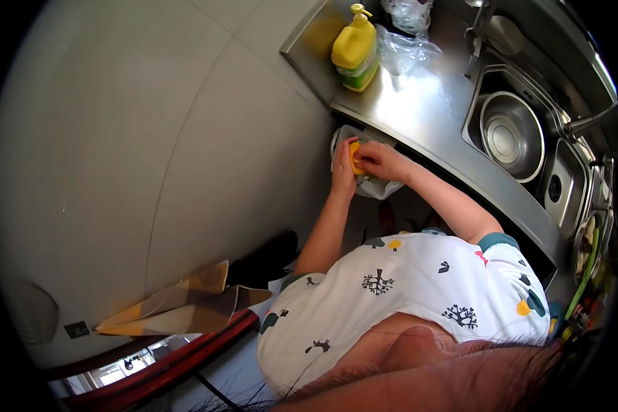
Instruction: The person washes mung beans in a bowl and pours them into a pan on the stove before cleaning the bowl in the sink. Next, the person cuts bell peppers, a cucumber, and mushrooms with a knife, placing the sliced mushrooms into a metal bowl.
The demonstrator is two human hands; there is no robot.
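Observation:
My left hand (344,169) is closed around a small yellow-orange thing (356,158), its kind too small to make out. At the right side of that thing, my right hand (379,161) has its fingers bent in and touching it. Whether the right fingers pinch a piece of it is hidden. Both hands are over a bin lined with a whitish plastic bag (381,190), which stands below the counter's front edge. Some pale bits show inside the bag.
A steel counter (419,117) runs along the right, carrying a yellow pump bottle (356,55) and clear plastic bags (405,51). A metal basin (511,134) sits in the sink. Tiled wall (103,137) fills the left; a checked cloth (185,302) hangs lower left.

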